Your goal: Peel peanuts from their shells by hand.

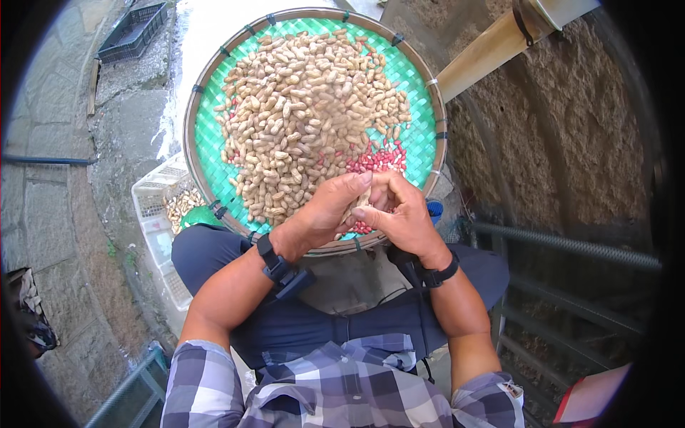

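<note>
A round woven green tray with a bamboo rim (440, 115) lies before me, its near edge by my knees. On it is a heap of unshelled peanuts (299, 107), with loose red peanut kernels (382, 158) at its lower right. Over the tray's near right part, my left hand (334, 200) and my right hand (398, 208) come together. Between their thumbs and fingers is a peanut shell (359, 204), held by my left hand; whether it is whole or split is unclear. The fingers of my right hand are curled beside it, and their inner side is partly hidden.
A white plastic crate (152, 214) holding shells stands left of the tray. A dark plastic crate (132, 33) lies at the far upper left. Metal railing (567, 246) runs along the right, by a rough wall (556, 128). A wooden post (481, 59) reaches toward the tray's right rim.
</note>
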Tool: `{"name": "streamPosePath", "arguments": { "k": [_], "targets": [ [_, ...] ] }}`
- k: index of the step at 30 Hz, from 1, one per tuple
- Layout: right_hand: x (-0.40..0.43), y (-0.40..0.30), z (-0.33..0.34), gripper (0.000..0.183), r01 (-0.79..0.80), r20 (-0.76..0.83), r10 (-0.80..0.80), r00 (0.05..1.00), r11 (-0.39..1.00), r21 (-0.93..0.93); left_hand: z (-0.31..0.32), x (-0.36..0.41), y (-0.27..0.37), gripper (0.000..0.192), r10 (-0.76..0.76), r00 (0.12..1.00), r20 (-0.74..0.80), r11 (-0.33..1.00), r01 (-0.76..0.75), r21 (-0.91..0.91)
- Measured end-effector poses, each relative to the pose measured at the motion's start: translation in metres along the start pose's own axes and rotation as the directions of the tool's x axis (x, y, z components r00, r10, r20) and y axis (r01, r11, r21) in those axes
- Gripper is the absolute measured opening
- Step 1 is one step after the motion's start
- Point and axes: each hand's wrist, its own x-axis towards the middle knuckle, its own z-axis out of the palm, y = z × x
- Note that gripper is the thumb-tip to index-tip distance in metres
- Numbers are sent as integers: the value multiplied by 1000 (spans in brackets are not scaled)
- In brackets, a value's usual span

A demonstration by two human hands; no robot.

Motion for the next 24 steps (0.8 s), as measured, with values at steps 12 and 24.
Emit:
{"name": "streamPosePath", "arguments": {
  "k": [12, 24],
  "targets": [
    [5, -8, -7, 32, -222, 105, 195, 975, 856, 467, -7, 7, -7, 28, 135, 991, 8, 990, -135, 39],
    [3, -7, 20, 18, -132, -79, 194, 978, 861, 491, 16, 4, -13, 23, 225, 971, -79, 973, -219, 79]
  ]
}}
